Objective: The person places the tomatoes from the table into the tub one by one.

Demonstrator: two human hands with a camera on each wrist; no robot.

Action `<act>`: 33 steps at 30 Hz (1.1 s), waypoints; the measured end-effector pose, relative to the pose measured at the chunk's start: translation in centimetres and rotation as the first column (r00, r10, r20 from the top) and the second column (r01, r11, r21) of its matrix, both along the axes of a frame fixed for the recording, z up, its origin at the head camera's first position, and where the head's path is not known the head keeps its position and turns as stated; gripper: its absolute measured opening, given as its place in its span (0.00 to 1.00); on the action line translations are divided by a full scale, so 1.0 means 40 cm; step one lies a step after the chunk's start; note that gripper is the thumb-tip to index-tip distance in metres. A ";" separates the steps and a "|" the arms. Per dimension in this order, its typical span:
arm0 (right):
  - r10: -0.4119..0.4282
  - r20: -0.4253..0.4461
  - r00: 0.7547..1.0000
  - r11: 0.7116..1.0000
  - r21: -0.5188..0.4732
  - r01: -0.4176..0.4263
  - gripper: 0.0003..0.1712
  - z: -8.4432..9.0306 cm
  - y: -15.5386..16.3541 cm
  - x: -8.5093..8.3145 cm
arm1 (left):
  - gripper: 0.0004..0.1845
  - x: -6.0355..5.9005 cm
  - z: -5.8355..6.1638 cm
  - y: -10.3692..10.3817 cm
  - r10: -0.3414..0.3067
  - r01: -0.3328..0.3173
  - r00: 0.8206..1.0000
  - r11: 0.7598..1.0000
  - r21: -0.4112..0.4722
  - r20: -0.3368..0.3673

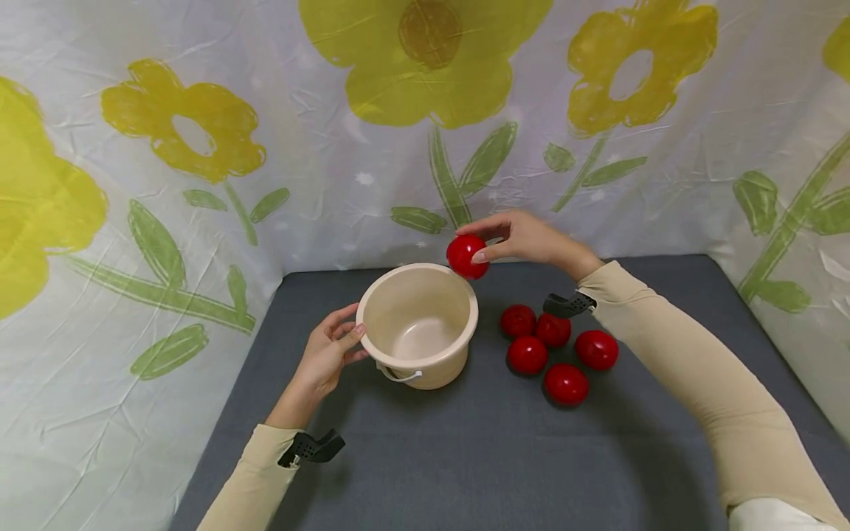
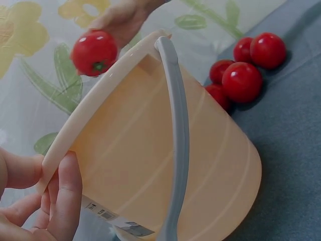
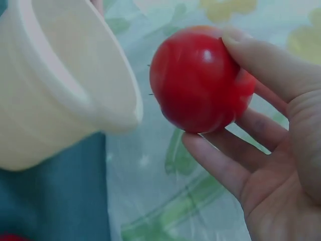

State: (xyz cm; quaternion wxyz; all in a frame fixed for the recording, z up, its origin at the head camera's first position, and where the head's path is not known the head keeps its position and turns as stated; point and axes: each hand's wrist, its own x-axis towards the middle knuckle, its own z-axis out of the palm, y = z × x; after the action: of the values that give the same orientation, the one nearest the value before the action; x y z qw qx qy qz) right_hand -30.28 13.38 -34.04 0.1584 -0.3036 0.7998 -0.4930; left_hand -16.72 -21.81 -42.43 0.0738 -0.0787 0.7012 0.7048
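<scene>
The right hand (image 1: 531,240) pinches a round tomato (image 1: 467,256) at the far rim of the upright, mouth-up bucket (image 1: 420,324), which the left hand (image 1: 327,354) grips.

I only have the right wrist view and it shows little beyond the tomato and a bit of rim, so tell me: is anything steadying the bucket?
Observer: Yes, the left hand grips the bucket at its rim, on the side away from the tomato.
Operator: Is the bucket empty?
Observer: Yes, the head view shows a bare bottom inside.
Operator: How many tomatoes are left on the table?
Observer: Five loose tomatoes lie on the grey table beside the bucket, below the right hand.
</scene>
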 end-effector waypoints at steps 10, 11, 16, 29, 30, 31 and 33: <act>0.248 -0.040 0.968 0.969 0.014 -0.248 0.28 0.008 -0.140 -0.022 | 0.28 0.001 -0.001 -0.004 -0.002 0.002 1.000 1.000 -0.002 0.001; 0.272 -0.036 0.962 0.962 0.013 -0.271 0.28 0.008 -0.152 -0.023 | 0.28 0.001 -0.001 -0.004 -0.003 0.003 1.000 1.000 -0.001 0.001; 0.335 0.030 0.942 0.941 0.037 -0.336 0.28 0.006 -0.204 -0.030 | 0.28 -0.001 -0.001 -0.002 -0.007 0.007 1.000 1.000 0.005 0.002; 0.393 0.148 0.907 0.903 0.125 -0.412 0.27 -0.039 -0.299 -0.036 | 0.28 -0.002 -0.001 0.000 0.001 -0.001 1.000 1.000 0.000 0.012; 0.395 0.156 0.906 0.901 0.130 -0.415 0.27 -0.043 -0.303 -0.038 | 0.28 -0.003 -0.001 0.000 0.003 -0.003 1.000 1.000 0.000 0.013; 0.397 0.163 0.903 0.898 0.133 -0.419 0.28 -0.045 -0.306 -0.038 | 0.28 -0.003 -0.001 -0.001 0.004 -0.004 1.000 1.000 -0.002 0.013; 0.405 0.174 0.898 0.892 0.139 -0.430 0.28 -0.049 -0.314 -0.040 | 0.28 -0.003 0.000 0.000 0.007 -0.007 1.000 1.000 -0.007 0.014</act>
State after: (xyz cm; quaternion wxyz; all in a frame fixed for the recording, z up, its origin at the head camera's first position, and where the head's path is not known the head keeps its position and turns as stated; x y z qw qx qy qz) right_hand -31.88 0.84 -36.02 0.3423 -0.4182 0.7424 -0.3959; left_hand -16.84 -21.83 -42.44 0.0758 -0.0862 0.7029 0.7019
